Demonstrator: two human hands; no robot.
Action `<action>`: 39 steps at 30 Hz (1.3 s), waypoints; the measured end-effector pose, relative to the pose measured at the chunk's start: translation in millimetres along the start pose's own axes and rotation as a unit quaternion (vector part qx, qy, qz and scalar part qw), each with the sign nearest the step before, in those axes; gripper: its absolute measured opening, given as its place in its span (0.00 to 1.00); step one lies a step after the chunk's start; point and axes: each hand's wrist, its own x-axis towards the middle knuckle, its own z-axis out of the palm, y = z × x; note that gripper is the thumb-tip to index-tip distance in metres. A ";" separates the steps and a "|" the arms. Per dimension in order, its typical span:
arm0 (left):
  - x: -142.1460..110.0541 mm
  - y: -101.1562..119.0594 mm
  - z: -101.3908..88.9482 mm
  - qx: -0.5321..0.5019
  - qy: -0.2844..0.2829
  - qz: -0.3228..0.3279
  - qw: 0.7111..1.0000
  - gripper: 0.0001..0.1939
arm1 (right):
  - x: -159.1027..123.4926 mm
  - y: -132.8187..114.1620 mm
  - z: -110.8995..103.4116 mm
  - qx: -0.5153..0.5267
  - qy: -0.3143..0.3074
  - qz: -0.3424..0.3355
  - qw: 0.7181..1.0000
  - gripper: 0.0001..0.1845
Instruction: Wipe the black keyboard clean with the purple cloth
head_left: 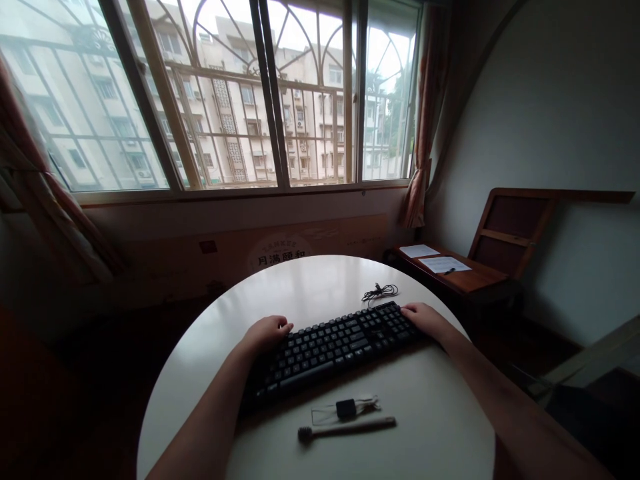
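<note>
A black keyboard [320, 352] lies at a slant across the white round table [210, 360], its right end farther from me. My left hand [269, 332] is closed on its left end, thumb near the top edge. At the opposite end, my right hand [425, 319] grips the upper right corner beside the number pad. Behind the keyboard is its bundled black cable [381, 292]. In front lie a wire keycap puller [346, 408] with a black block in its middle and a small brush [353, 427] with dark bristles at its left end.
To the right of the table stands a wooden chair [500, 270] with white papers [445, 265] and a pen [453, 271] on its seat. A long printed box [340, 243] rests under the barred window, behind the table's far edge. Curtains [420, 160] hang at the window's sides.
</note>
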 end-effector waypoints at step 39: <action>-8.2 -33.1 11.5 -0.056 0.049 -0.036 0.997 0.21 | -47.1 -263.3 144.9 -0.155 -0.148 -0.624 0.752 0.09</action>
